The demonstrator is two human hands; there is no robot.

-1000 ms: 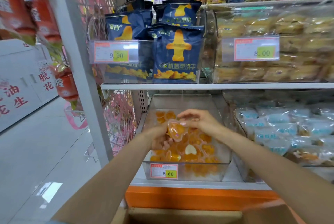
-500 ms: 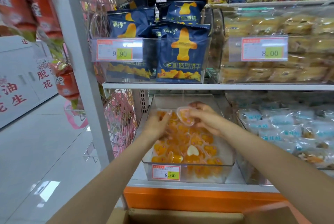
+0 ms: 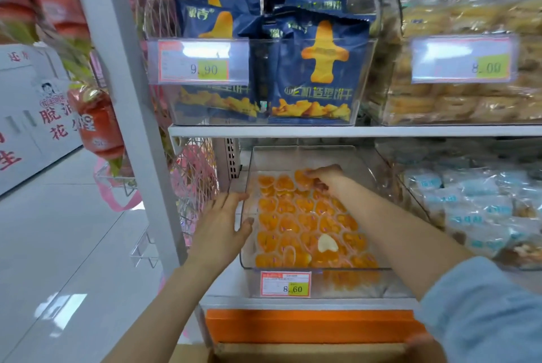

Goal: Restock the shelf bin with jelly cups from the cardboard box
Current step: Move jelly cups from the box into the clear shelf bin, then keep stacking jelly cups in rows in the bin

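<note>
Judged step as placing | noted right hand [image 3: 328,179] pinching jelly cup [image 3: 302,176] at back row of shelf bin [image 3: 293,157], centre frame | noted left hand [image 3: 220,227] flat, released, against bin's left wall | judged next: needed release, then reach to cardboard box [image 3: 293,352], bottom edge.

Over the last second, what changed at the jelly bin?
The right hand carried the jelly cup from mid-bin to the back row, still gripping it. The left hand let go and moved left to the left wall of the shelf bin, open. The white heart cup and price tag stayed put.
</note>
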